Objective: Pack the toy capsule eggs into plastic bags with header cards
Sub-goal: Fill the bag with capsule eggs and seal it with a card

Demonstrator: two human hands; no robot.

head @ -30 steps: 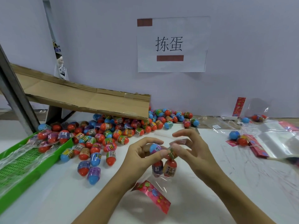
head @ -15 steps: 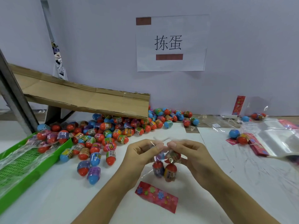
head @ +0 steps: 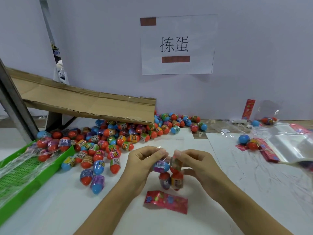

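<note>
Bare white tabletop (head: pixel 169 223) lies along the near edge, around both forearms. The far-left part is crowded by loose capsule eggs (head: pixel 108 141) under a slanted cardboard ramp (head: pixel 88 106), with a green tray (head: pixel 33 170) at the left edge. Toward the right edge lie clear bags (head: pixel 291 145). Mid-tabletop, the left hand (head: pixel 144 165) and right hand (head: pixel 196 165) pinch the mouth of a clear plastic bag (head: pixel 165 158) holding four eggs, red and blue with bright wrappers; its red header card (head: pixel 166 200) rests on the tabletop.
</note>
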